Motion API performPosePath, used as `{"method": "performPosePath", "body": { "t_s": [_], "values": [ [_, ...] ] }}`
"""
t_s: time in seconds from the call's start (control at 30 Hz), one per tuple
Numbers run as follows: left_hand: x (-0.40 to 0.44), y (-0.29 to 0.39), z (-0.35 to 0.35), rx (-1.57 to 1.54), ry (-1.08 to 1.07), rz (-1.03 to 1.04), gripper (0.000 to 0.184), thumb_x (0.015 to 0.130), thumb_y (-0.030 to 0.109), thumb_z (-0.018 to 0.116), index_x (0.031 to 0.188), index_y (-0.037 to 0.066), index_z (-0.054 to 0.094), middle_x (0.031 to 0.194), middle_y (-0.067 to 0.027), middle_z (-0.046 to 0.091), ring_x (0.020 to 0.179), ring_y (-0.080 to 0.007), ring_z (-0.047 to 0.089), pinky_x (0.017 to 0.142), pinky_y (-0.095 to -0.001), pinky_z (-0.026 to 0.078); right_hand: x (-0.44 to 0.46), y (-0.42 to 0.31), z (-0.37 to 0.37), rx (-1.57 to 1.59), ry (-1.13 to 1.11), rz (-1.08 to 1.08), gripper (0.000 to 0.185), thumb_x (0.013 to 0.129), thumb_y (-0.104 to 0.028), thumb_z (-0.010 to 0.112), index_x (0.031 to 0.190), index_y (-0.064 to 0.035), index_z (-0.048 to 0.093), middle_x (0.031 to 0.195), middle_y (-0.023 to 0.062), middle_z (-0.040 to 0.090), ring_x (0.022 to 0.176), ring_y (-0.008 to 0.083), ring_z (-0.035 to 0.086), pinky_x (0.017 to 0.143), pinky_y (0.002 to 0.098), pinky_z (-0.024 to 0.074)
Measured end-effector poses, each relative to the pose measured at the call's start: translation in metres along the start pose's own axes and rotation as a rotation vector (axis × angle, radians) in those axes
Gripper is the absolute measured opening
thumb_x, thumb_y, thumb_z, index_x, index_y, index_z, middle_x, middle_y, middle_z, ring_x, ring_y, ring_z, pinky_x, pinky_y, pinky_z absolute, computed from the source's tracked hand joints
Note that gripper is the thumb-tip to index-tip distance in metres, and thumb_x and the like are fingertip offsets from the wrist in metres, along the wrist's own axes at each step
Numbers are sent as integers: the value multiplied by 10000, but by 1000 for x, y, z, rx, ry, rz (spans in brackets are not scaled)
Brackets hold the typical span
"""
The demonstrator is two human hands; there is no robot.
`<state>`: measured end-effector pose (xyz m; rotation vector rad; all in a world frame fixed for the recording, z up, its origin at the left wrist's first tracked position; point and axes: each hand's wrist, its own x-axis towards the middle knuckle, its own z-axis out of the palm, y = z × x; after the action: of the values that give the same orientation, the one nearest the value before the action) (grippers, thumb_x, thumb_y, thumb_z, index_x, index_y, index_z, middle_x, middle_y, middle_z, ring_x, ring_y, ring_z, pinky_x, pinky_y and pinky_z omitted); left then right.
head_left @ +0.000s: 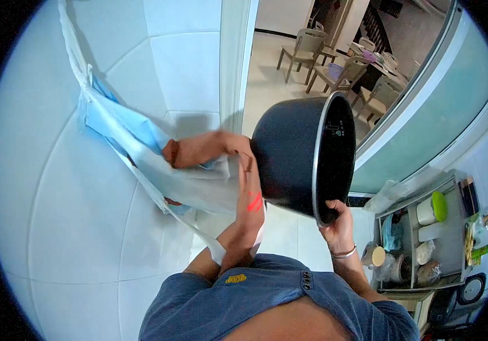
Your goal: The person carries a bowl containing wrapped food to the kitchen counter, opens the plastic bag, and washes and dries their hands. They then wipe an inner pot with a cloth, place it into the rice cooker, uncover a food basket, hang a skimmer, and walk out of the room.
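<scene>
A black inner cooking pot (289, 153) with a silvery rim is tilted on its side, its mouth facing right. Faint white markings show on its inside wall. My right hand (338, 223) grips the lower rim, thumb inside the pot and fingers outside. On the left, my left hand (245, 162) is at the pot's outer base, smeared by motion, its fingers not clearly visible. A tan, cloth-like strip (249, 219) with red marks lies along that forearm and is hard to tell from the arm. Behind it hangs a white and light-blue plastic bag (124, 122).
White tiled wall (85, 227) lies close on my left. A doorway ahead shows chairs (304, 48) and a table. Frosted glass door panel (426, 125) stands at right. Below it, a shelf rack (414, 238) holds containers, bags and a green-lidded tub (438, 206).
</scene>
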<state>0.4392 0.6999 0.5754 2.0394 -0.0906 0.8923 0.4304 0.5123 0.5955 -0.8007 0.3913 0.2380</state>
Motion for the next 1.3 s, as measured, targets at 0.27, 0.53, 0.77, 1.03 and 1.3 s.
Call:
{"method": "performPosePath", "body": {
  "t_s": [0.27,0.53,0.77,1.03,1.3],
  "values": [
    [-33,14,24,-332,24,172,530,793,185,297,1185,-151,177,1218,-309,204,1140,-443,179,951,-486,46,0,12,-8,-79,-3,-32,232,698,-45,426,923,-93,390,711,51,466,446,165,469,310,251,362],
    [-24,29,8,-482,-48,-24,485,802,133,373,1161,-148,206,1149,-285,296,1089,-387,287,920,-421,197,-14,22,-4,-154,38,-172,174,688,-67,420,860,-43,435,655,49,501,432,147,467,297,218,334],
    [50,21,-22,-651,-228,-269,414,848,250,352,1134,-49,377,1067,-149,465,1005,-195,424,882,-282,295,-23,-3,-21,-266,-31,-248,276,662,7,409,932,-38,374,692,104,477,416,207,492,241,267,374],
    [97,-31,-28,-795,-812,-441,413,870,331,332,1014,-23,487,951,-114,529,891,-137,459,827,-232,337,-21,1,-36,-358,-196,133,311,626,21,437,936,47,449,704,97,523,568,198,565,506,283,507],
    [25,-39,-13,-1220,-316,-745,380,851,296,371,1003,-33,484,940,-117,531,863,-144,475,796,-237,358,-25,22,30,-180,-360,169,266,697,-13,452,961,7,486,781,71,541,671,134,546,571,247,482]
  ]
}}
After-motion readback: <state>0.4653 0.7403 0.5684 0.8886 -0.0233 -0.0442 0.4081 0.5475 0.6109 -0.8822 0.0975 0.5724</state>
